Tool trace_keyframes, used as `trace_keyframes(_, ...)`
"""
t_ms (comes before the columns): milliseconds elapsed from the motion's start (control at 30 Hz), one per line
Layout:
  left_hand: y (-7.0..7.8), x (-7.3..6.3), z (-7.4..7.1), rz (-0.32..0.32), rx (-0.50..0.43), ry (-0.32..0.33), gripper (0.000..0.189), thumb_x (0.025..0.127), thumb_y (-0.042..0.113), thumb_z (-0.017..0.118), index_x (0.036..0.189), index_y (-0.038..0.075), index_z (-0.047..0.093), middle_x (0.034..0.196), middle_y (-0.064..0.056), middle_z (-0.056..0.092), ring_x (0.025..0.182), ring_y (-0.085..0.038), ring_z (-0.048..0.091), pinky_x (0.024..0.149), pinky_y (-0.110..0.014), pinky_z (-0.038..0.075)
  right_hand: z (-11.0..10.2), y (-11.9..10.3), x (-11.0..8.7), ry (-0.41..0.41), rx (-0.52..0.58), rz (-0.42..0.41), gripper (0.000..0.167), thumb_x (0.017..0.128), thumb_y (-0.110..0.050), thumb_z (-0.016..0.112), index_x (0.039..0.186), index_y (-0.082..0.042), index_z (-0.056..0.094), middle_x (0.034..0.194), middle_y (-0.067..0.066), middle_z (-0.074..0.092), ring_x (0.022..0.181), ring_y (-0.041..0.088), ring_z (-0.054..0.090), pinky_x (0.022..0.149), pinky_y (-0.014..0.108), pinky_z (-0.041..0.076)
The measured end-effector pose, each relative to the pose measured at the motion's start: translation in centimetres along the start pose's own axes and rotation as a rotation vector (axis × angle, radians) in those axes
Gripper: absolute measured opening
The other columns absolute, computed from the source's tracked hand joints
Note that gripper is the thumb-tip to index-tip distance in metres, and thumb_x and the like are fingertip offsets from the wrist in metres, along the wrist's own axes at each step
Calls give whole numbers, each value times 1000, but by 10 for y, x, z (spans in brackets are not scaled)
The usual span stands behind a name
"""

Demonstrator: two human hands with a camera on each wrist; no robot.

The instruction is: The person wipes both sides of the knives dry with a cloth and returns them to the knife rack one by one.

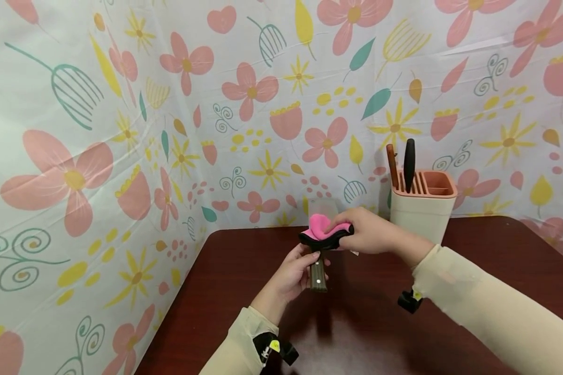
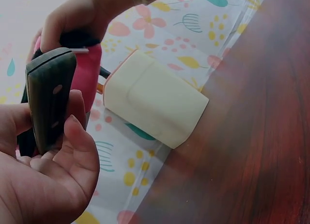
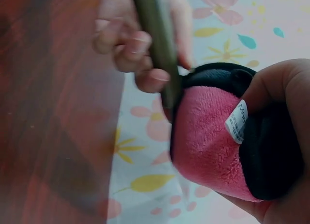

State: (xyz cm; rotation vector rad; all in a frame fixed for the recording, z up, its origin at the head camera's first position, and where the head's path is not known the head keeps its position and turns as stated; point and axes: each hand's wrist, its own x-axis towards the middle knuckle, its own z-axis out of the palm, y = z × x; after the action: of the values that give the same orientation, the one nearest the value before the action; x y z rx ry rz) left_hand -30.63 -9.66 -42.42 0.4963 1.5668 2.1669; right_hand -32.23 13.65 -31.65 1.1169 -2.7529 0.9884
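Note:
My left hand [image 1: 291, 273] grips the dark riveted handle [image 1: 318, 276] of a cleaver, which points away from me above the table. The cleaver's broad, pale blade [image 1: 329, 205] shows past a pink-and-black cloth [image 1: 320, 226], which covers the part nearer the handle. With fingers on top and thumb below, my right hand [image 1: 368, 232] holds the folded cloth around the blade. In the right wrist view, the cloth's fuzzy pink side [image 3: 206, 132] bulges beside the handle, and a small white label [image 3: 237, 122] sticks out near my fingers.
A cream knife block [image 1: 419, 213] with a slotted orange top stands at the back right, behind my right forearm. One black handle [image 1: 409, 164] and one brown handle [image 1: 392, 164] rise from its slots. Flowered sheeting [image 1: 262, 130] borders the dark red table [image 1: 244, 291].

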Motion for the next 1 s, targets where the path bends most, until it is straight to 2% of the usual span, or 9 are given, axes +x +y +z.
trace_keyframes(167, 2, 0, 0, 8, 0, 14, 37, 109, 20, 48, 145, 20, 46, 96, 1, 70, 72, -14, 72, 67, -31, 62, -25, -5, 5, 26, 20, 13, 36, 85, -2, 62, 115, -17, 76, 65, -1, 64, 46, 14, 56, 45, 30, 47)
trace_keyframes(333, 2, 0, 0, 10, 0, 16, 42, 109, 20, 48, 149, 12, 39, 95, 1, 71, 72, -15, 72, 68, -32, 62, -49, -5, 19, 133, -23, 33, 39, 87, -6, 62, 121, -18, 74, 62, 0, 59, 46, 14, 50, 46, 30, 44)
trace_keyframes(433, 1, 0, 1, 0, 0, 7, 41, 109, 19, 47, 148, 10, 39, 95, 2, 72, 73, -15, 72, 68, -32, 62, -55, -2, 29, 198, -48, 69, 42, 88, -9, 61, 128, -19, 71, 59, 0, 53, 43, 13, 42, 45, 30, 40)
trace_keyframes(600, -3, 2, 1, -6, -3, -12, 36, 109, 20, 47, 144, 12, 43, 95, 2, 73, 73, -15, 72, 69, -33, 62, -44, 20, 44, 299, -91, 97, 48, 91, -8, 58, 137, -15, 66, 68, 5, 54, 41, 12, 31, 43, 29, 35)
trace_keyframes(700, -4, 2, 2, -8, 0, -18, 35, 109, 20, 48, 143, 12, 43, 95, 2, 73, 73, -16, 72, 69, -34, 62, -31, 36, 50, 331, -144, 86, 47, 90, -7, 58, 136, -11, 66, 77, 8, 56, 44, 12, 32, 46, 27, 35)
trace_keyframes(867, -4, -1, 3, -1, 5, -30, 36, 109, 20, 47, 144, 11, 42, 95, 2, 73, 71, -15, 72, 69, -33, 62, -11, 53, 52, 292, -218, 79, 47, 92, -9, 60, 139, -9, 63, 79, 9, 58, 47, 13, 35, 49, 30, 36)
trace_keyframes(933, -4, -1, 3, 4, 6, -40, 36, 109, 20, 47, 143, 11, 42, 95, 1, 73, 71, -14, 71, 70, -32, 62, -4, 57, 52, 268, -239, 89, 48, 92, -11, 61, 140, -10, 63, 91, 11, 68, 50, 13, 37, 55, 31, 39)
trace_keyframes(1000, -3, 0, 3, 6, 8, -50, 36, 109, 19, 48, 144, 11, 42, 96, 1, 73, 71, -14, 71, 72, -32, 62, 1, 61, 51, 248, -251, 99, 48, 91, -13, 62, 139, -11, 63, 111, 13, 73, 52, 14, 40, 60, 33, 42)
